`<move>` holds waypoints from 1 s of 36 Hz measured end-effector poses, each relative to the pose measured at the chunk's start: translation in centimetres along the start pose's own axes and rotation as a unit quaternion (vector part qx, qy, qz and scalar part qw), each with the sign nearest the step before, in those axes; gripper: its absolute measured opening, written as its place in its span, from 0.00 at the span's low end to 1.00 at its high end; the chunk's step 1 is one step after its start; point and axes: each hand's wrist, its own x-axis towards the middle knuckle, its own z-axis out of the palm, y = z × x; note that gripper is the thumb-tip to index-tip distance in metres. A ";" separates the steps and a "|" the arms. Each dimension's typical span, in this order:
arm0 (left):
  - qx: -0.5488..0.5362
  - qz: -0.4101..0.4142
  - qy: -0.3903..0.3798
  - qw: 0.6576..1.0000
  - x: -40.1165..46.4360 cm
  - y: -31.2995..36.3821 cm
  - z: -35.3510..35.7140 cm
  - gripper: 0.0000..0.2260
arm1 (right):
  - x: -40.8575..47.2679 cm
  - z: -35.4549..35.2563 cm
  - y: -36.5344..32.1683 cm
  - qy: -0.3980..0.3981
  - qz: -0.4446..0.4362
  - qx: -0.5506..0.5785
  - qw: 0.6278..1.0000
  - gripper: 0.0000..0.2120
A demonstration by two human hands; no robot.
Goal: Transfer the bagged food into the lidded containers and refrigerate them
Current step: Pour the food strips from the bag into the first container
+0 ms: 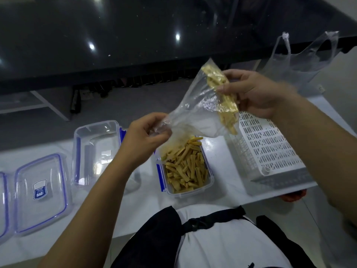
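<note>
We hold the clear bag (195,113) tipped over the open container (186,167) on the white worktop (228,182); our left hand (146,136) pinches its gathered end, our right hand (255,93) grips the part where a clump of yellow strips (222,97) is lodged; if that clump drops all at once, pieces may well miss the rim and scatter; the container looks nearly full of pale-yellow sticks; a lid (40,192) lies well to the left.
</note>
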 end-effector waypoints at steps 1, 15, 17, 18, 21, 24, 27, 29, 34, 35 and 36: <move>0.002 -0.011 -0.014 1.000 -0.2 -0.2 0.4 0.14 | 0.1 -0.2 0.3 0.001 0.015 -0.013 1.000 0.19; -0.096 -0.063 -0.044 0.992 3.6 2.5 -1.9 0.21 | 0.6 0.3 -0.4 -0.073 0.009 -0.148 0.986 0.17; -0.071 -0.080 -0.054 0.993 5.3 3.0 -2.1 0.24 | 0.9 0.8 0.0 -0.079 0.013 -0.166 0.983 0.16; -0.059 -0.096 -0.062 0.992 6.1 3.1 -2.0 0.27 | 1.1 1.0 0.2 -0.085 0.014 -0.171 0.982 0.16; -0.064 -0.159 -0.099 0.980 8.3 2.7 -1.3 0.27 | 1.7 1.3 1.0 -0.104 0.025 -0.172 0.979 0.19; -0.117 -0.193 -0.130 0.965 9.4 1.7 -0.7 0.15 | 2.4 1.3 1.4 -0.115 0.028 -0.184 0.976 0.18; -0.160 -0.206 -0.116 0.958 9.9 0.9 -0.2 0.07 | 2.6 1.3 1.7 -0.110 0.027 -0.213 0.970 0.18; -0.173 -0.207 -0.101 0.958 10.1 0.5 0.1 0.04 | 2.7 1.3 1.8 -0.099 0.017 -0.243 0.965 0.18; -0.190 -0.176 -0.076 0.963 10.3 0.2 0.2 0.03 | 3.0 1.4 2.2 -0.080 -0.001 -0.265 0.961 0.18; -0.190 -0.170 -0.075 0.964 10.4 0.2 0.2 0.02 | 3.0 1.4 2.2 -0.079 -0.001 -0.269 0.960 0.18; -0.187 -0.164 -0.071 0.966 10.3 0.2 0.0 0.02 | 2.9 1.4 2.2 -0.079 -0.002 -0.272 0.959 0.18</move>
